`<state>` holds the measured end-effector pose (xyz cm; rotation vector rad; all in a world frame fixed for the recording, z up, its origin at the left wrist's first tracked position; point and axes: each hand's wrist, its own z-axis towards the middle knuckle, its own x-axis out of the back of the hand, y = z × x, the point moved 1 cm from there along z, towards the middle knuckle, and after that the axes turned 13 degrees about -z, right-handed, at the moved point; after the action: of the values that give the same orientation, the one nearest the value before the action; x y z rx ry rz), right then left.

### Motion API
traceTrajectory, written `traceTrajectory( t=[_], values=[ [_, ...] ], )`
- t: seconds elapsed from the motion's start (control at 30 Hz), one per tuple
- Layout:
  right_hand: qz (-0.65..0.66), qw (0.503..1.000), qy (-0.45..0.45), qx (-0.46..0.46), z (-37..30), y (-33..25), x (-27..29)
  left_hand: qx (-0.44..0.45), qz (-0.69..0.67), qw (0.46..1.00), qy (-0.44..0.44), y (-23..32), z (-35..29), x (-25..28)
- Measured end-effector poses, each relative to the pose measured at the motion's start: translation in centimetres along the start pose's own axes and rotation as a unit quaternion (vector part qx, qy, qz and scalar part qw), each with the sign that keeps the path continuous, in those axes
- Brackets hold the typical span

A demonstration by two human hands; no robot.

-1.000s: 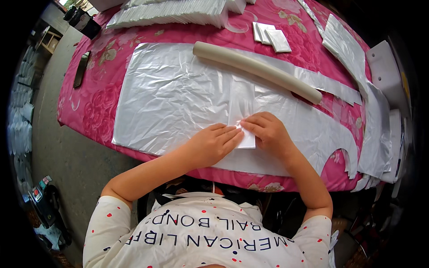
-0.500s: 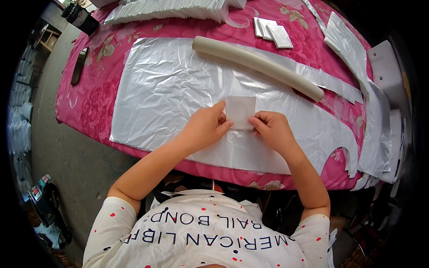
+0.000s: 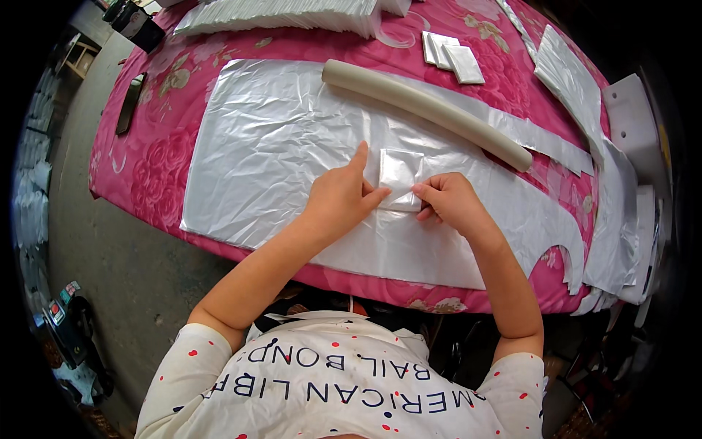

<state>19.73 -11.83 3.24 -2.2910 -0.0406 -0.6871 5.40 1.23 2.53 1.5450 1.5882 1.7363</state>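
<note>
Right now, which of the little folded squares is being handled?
The square over the wrinkled sheet, between left hand and right hand, whose thumb lies on it. The other three squares lie overlapping on the pink cloth beyond the tube, untouched.

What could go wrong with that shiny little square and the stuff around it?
The folded plastic packet might spring open if the right hand, pinching its lower right corner, lets go. The round beige tube lies on the plastic sheet, so a bump might set it rolling. The dark phone lies near the pink tablecloth's left edge, so a knock might send it off.
</note>
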Motion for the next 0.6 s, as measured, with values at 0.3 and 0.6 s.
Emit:
traceTrajectory(
  t=[0.3,0.6],
  values=[
    [0.010,1.000,-0.021,-0.012,0.6,0.1,0.3,-0.352,0.159,0.921,0.058,-0.2,-1.3,-2.0],
    [0.024,1.000,0.019,0.001,0.1,0.2,-0.2,-0.248,0.198,0.948,0.002,-0.9,0.4,-5.5]
  ],
)
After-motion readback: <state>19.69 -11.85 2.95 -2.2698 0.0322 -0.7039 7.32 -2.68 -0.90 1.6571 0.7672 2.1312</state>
